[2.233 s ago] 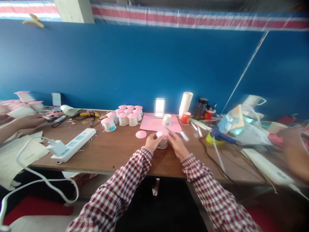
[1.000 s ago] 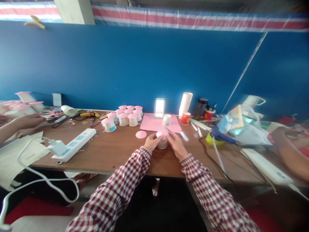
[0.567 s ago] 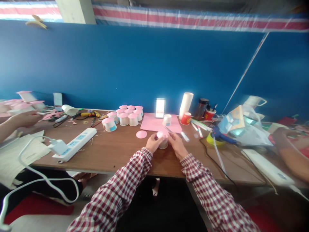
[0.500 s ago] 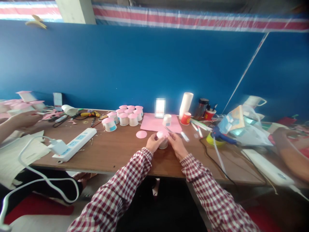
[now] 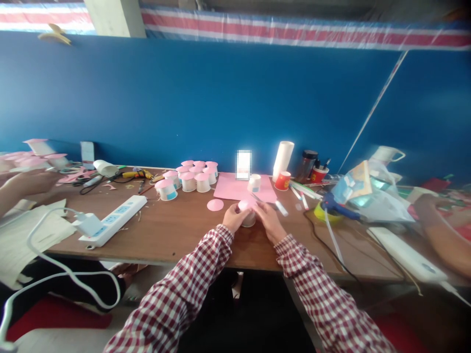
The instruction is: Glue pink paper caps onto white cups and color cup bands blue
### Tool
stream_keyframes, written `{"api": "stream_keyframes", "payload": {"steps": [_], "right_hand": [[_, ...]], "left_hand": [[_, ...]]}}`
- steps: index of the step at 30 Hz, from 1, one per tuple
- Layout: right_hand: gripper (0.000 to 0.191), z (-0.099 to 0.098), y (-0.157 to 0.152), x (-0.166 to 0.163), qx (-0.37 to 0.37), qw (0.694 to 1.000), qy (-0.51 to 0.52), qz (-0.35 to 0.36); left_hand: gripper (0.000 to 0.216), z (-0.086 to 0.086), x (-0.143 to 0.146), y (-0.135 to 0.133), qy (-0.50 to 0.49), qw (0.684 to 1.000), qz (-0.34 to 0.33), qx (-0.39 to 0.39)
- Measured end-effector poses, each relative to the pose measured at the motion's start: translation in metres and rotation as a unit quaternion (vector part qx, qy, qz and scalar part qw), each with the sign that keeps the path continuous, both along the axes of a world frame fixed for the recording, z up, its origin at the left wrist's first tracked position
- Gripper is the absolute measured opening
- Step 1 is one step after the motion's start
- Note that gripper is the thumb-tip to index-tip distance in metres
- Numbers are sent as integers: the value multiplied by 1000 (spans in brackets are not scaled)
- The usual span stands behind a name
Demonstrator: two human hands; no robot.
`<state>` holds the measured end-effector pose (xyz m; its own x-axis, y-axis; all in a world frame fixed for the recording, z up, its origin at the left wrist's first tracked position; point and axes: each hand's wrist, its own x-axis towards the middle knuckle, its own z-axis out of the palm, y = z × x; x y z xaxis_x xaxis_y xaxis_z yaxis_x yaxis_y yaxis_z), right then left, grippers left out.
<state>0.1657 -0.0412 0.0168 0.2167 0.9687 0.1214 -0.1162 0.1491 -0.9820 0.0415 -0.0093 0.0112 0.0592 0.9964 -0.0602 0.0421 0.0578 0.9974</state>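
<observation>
A small white paper cup with a pink round top (image 5: 248, 213) stands on the brown table (image 5: 176, 230) straight ahead of me. My left hand (image 5: 234, 217) is closed round its left side. My right hand (image 5: 268, 220) grips the right side, fingers pinched on the pink top. A loose pink paper disc (image 5: 215, 205) lies just left of my left hand. Behind the cup a pink sheet (image 5: 235, 189) carries another small white cup (image 5: 253, 182).
Several pink-topped cups (image 5: 191, 177) cluster at the back left. A white power strip (image 5: 112, 219) lies left, a glue gun (image 5: 336, 203) and a second strip (image 5: 405, 255) right. Pens, a red cup (image 5: 282, 180) and a white roll (image 5: 282, 159) stand behind. Other people's arms show at both edges.
My hands and the cup have stayed in place. The person's hand at the far left has shifted slightly.
</observation>
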Motion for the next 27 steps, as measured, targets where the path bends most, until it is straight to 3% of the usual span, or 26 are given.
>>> {"api": "stream_keyframes", "payload": {"steps": [14,23,27], "right_hand": [[50,-7,1,2,26,999,-44,-12],[42,4,-3,-1,12,999,-29,-34],[48,3,-2,-1,9,999,-32,-27]], "left_hand": [[56,0,-1,-2,-20,1000,-17,10],[60,-4,-11,-2,-78,989,-116,44],[61,-6,-13,-1,-82,985,-137,65]]}}
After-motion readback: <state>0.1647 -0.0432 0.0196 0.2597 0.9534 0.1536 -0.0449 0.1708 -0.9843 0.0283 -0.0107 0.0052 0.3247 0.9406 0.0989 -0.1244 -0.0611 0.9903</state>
